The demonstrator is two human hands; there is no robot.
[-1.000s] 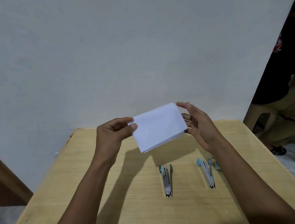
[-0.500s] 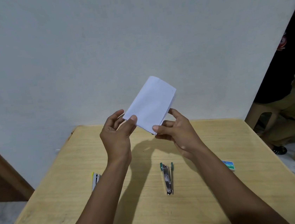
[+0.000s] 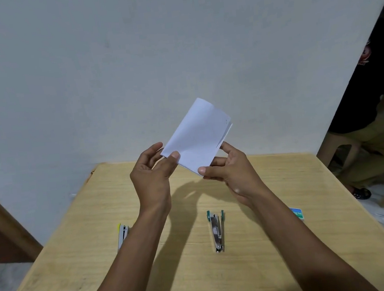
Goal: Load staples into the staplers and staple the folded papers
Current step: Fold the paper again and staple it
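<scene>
Two hands, head view: left hand (image 3: 152,176) pinches the folded paper (image 3: 198,136) at its lower-left corner; right hand (image 3: 231,172) pinches the bottom corner, forefinger up along the right edge.
Paper position: held in the air above the far end of the tabletop (image 3: 272,267), tilted, loose layers at upper right.
Why held so: probably squaring the layers before stapling.
Papers: one.
Staplers: two visible, flat on the tabletop, untouched. Green stapler (image 3: 217,229) lies between the forearms; yellow stapler (image 3: 122,235) is partly hidden by the left forearm.
Staple box (image 3: 297,213): one, right of the right forearm.
Loaded or not: can't tell.
</scene>
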